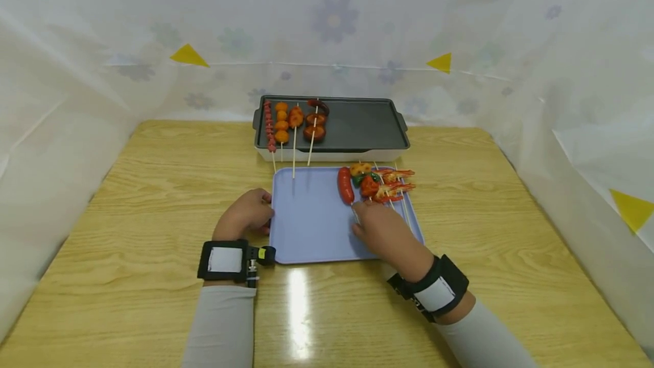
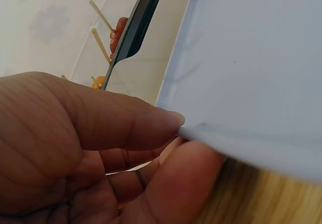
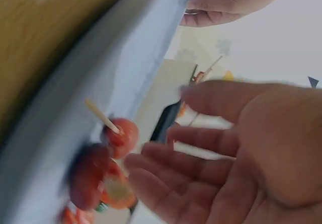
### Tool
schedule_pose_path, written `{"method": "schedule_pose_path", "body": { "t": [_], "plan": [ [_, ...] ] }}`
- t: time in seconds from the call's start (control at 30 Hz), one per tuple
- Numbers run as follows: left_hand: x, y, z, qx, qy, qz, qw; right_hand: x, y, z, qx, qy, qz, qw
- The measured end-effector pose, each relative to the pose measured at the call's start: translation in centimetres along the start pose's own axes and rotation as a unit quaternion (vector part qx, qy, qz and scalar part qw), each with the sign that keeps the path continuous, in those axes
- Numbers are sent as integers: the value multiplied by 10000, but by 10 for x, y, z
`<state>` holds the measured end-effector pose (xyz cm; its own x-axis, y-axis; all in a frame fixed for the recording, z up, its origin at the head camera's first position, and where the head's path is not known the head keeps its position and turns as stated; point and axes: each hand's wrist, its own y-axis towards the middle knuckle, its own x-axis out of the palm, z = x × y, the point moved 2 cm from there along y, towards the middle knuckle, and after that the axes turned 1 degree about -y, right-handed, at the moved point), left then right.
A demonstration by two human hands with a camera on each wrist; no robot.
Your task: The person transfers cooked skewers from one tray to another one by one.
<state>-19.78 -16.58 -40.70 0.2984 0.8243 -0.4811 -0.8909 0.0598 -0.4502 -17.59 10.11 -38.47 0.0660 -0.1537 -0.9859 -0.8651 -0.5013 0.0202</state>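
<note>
"Over the right half of the tray (image 1: 311, 231), a right hand (image 1: 383, 231) is poised at work. Which step is this?"

"By its nearness, a reach for the sausage skewer (image 1: 346, 185). The next move would call for thumb and fingers to pinch the bare stick."

"Anything in that hand?"

"Nothing that shows; the right wrist view finds its fingers loose and extended, just beside the food. The left hand (image 1: 245, 214) has a grasp, thumb and fingers pinching the tray's left edge."

"And the skewer itself?"

"On the tray's far half, near the middle, its stick toward the near side, just beyond the right hand. Whether fingers touch it, I cannot tell. Farther right on the tray lie a vegetable skewer (image 1: 369, 186) and shrimp skewers (image 1: 390, 191); beyond its far edge, 4 more skewers (image 1: 294, 117) rest on a griddle (image 1: 363, 124)."
</note>
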Motion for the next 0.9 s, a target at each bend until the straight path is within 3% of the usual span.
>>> {"method": "schedule_pose_path", "body": {
  "t": [0.1,0.17,0.23,0.4,0.67,0.77,0.9],
  "plan": [
    [0,1,0,1,-18,-20,10000,-5,-7,-3,-547,-413,731,9950],
    [0,2,0,-19,-40,-33,10000,-9,-11,-4,-617,-723,1073,9897],
    [1,2,0,-12,-46,-41,10000,-11,-13,-4,-365,-1087,1210,9860],
    [4,2,0,46,31,-43,10000,-16,-15,-2,351,-1517,971,9830],
    [2,1,-3,76,14,-35,10000,-33,-12,13,618,-1155,1266,9833],
    [1,0,-5,18,15,-81,10000,-40,-12,26,966,-792,1241,9844],
    [0,2,-4,85,91,-69,9999,-53,-13,53,1546,-399,1262,9791]
  ]
}}
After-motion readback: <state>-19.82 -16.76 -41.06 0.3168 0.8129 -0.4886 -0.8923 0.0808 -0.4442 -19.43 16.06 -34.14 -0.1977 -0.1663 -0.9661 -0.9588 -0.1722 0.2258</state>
